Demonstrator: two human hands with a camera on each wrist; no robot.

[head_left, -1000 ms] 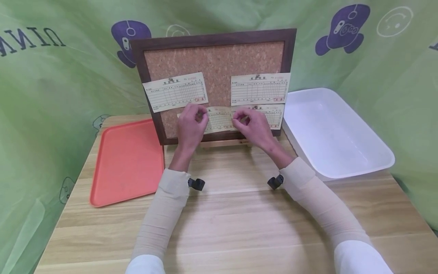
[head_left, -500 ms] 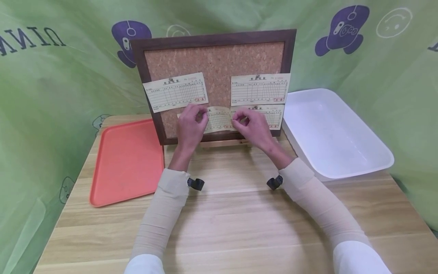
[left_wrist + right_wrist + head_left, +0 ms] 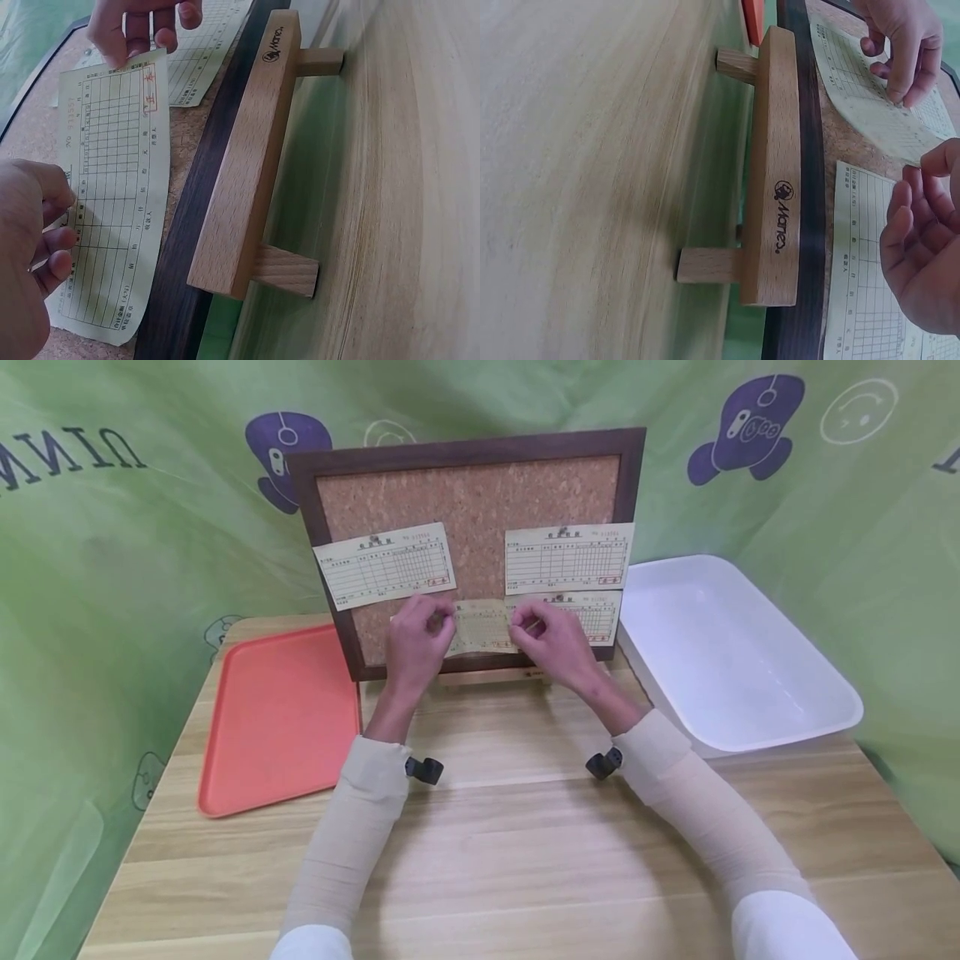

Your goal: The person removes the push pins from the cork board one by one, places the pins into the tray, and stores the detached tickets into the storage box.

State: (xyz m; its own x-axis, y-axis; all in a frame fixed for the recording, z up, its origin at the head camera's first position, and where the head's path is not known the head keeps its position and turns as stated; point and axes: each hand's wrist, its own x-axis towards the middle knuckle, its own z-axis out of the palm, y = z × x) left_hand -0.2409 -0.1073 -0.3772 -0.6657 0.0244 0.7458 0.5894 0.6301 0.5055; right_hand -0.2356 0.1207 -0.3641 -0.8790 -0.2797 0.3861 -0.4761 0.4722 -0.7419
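Note:
A framed cork board [image 3: 480,497] leans upright with paper receipt slips on it. My left hand [image 3: 416,643] pinches the lower middle receipt slip [image 3: 482,628] near its upper edge; what lies right between the fingertips is hidden. The slip's right end is pinched by my right hand [image 3: 558,635], thumb against forefinger. In the right wrist view this held slip [image 3: 855,94] bows away from the cork. Another slip [image 3: 600,620] hangs behind my right hand. Above are an upper left slip [image 3: 386,567] and an upper right slip [image 3: 567,560], each with a dark pin spot at its top.
A wooden stand bar [image 3: 247,150] supports the board's lower edge on the wood-grain table [image 3: 487,860]. To the left lies a red tray [image 3: 281,722], and a white bin [image 3: 738,652] stands to the right. Green printed cloth [image 3: 180,527] hangs behind.
Both hands stay on the lower middle slip. Its surface tilts a little differently and looks darker now. The whole view has shifted slightly downward.

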